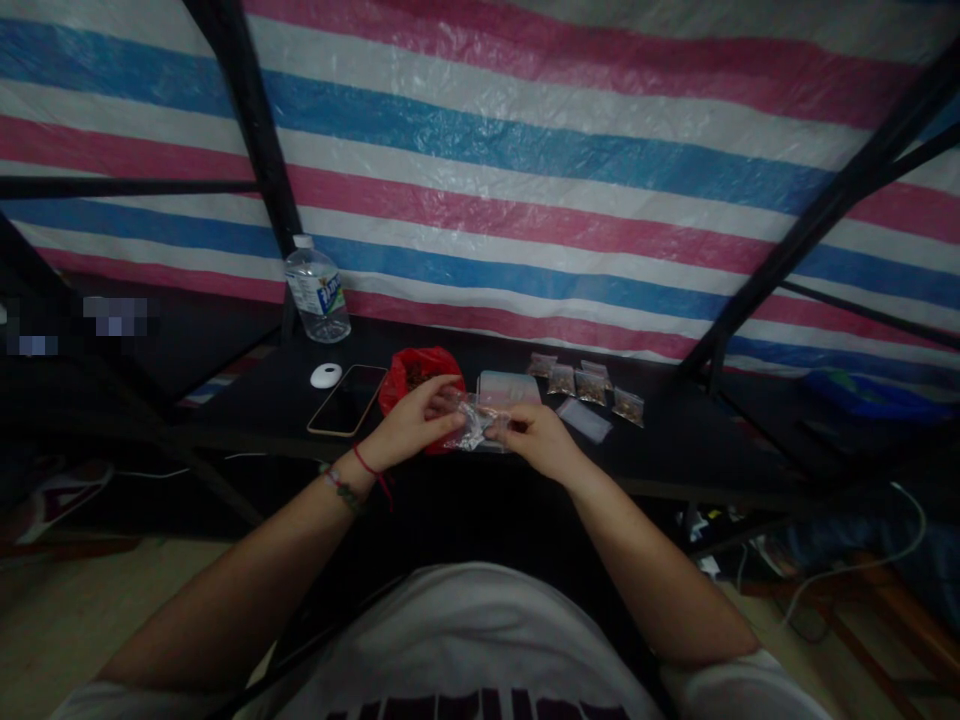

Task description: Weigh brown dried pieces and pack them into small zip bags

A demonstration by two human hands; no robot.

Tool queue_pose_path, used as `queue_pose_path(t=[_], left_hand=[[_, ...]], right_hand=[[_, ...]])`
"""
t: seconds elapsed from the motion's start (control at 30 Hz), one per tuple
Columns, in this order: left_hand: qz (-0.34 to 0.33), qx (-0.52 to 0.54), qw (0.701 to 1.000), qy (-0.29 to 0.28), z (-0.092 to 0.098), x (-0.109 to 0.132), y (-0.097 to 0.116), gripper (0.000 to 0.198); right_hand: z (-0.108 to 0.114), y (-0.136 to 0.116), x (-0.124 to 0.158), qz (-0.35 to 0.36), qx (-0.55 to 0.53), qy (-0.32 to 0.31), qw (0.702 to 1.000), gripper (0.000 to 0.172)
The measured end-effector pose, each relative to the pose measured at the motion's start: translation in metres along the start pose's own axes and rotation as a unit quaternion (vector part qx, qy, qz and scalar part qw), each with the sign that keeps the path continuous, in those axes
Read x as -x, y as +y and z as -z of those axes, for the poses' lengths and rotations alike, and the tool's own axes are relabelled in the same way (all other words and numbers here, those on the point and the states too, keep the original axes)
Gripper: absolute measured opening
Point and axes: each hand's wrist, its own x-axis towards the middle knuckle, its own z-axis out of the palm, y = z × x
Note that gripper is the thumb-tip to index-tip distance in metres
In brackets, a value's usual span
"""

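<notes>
On the dark surface point(675, 440), going left to right: a water bottle point(317, 295) stands at about ten o'clock from the hands, with a small white puck-shaped object point(325, 376) and a phone point(347, 399) lying face up just in front of it. Next comes a red plastic bag point(417, 378) holding dark loose material, partly covered by the left hand point(411, 430).

Both hands meet at the near edge of the surface, each pinched shut on a small clear packet point(474, 424); the right hand point(541, 440) grips its right end, the left hand its left end. Behind the packet, at twelve o'clock, lies a stack of empty clear bags point(510, 388). At about two o'clock sit five filled packets point(589, 382) in a loose cluster, each with brownish contents, and one flat empty bag point(586, 420) just nearer than them.

Judging by this layout, several packets are done, one is in hand, and the red bag and the stack suggest more remains.

Hard to make out: whether the held packet is already filled or sealed, since the fingers and glare hide it; what the brownish material is; and how much is left in the red bag. The dim corners at left and right, and the space under the surface, show little beyond cables.
</notes>
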Motion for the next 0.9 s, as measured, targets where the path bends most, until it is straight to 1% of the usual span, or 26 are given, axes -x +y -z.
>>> queue_pose_path(t=[0.07, 0.1, 0.17, 0.23, 0.33, 0.4, 0.43, 0.5, 0.53, 0.57, 0.6, 0.63, 0.67, 0.7, 0.73, 0.8, 0.9], left_hand=[[0.077, 0.132, 0.988, 0.004, 0.003, -0.003, -0.006, 0.056], [0.101, 0.176, 0.979, 0.003, 0.003, -0.004, -0.007, 0.054], [0.122, 0.219, 0.968, 0.004, 0.002, -0.005, -0.008, 0.05], [0.128, 0.218, 0.967, 0.015, 0.001, -0.007, -0.01, 0.046], [0.126, 0.165, 0.978, 0.031, 0.001, -0.01, -0.014, 0.045], [0.117, 0.12, 0.985, 0.033, 0.002, -0.011, -0.016, 0.05], [0.104, 0.092, 0.989, 0.044, 0.003, -0.011, -0.015, 0.051], [0.048, -0.002, 0.995, 0.083, 0.003, -0.008, -0.01, 0.053], [0.005, -0.065, 0.993, 0.1, 0.003, -0.006, -0.006, 0.054], [-0.044, -0.135, 0.985, 0.101, 0.002, -0.004, -0.001, 0.056], [-0.091, -0.196, 0.973, 0.079, 0.001, -0.001, 0.004, 0.061], [-0.131, -0.239, 0.962, 0.036, -0.002, 0.003, 0.009, 0.068], [-0.155, -0.269, 0.95, -0.006, -0.004, 0.005, 0.013, 0.075], [-0.168, -0.29, 0.942, -0.034, -0.007, 0.008, 0.017, 0.08], [-0.172, -0.303, 0.936, -0.052, -0.01, 0.01, 0.019, 0.082], [-0.159, -0.316, 0.933, -0.069, -0.015, 0.012, 0.021, 0.076], [-0.136, -0.315, 0.936, -0.081, -0.018, 0.012, 0.023, 0.064]], right_hand=[[0.006, 0.002, -0.001, 0.009, 0.0, 0.021, 1.0, 0.033], [0.008, 0.002, -0.001, 0.013, 0.004, 0.024, 1.0, 0.033], [0.011, 0.004, -0.002, 0.019, 0.023, 0.021, 0.999, 0.032], [0.012, 0.005, -0.003, 0.026, 0.054, 0.035, 0.998, 0.029], [0.013, 0.008, -0.004, 0.036, 0.11, 0.072, 0.991, 0.023], [0.012, 0.008, -0.005, 0.037, 0.13, 0.078, 0.988, 0.023], [0.011, 0.008, -0.005, 0.032, 0.129, 0.075, 0.988, 0.024], [0.008, 0.007, -0.005, 0.014, 0.115, 0.063, 0.991, 0.029], [0.006, 0.006, -0.004, 0.006, 0.107, 0.054, 0.993, 0.032], [0.004, 0.005, -0.004, 0.0, 0.1, 0.043, 0.994, 0.036], [0.001, 0.004, -0.003, -0.003, 0.099, 0.03, 0.995, 0.038], [-0.002, 0.003, -0.003, -0.001, 0.103, 0.015, 0.995, 0.039], [-0.005, 0.001, -0.002, 0.004, 0.11, 0.0, 0.994, 0.037], [-0.008, 0.0, -0.002, 0.01, 0.12, -0.017, 0.993, 0.033], [-0.011, -0.002, -0.001, 0.017, 0.133, -0.032, 0.99, 0.028], [-0.016, -0.005, 0.0, 0.034, 0.157, -0.052, 0.986, 0.018], [-0.022, -0.008, 0.002, 0.056, 0.166, -0.06, 0.983, 0.013]])
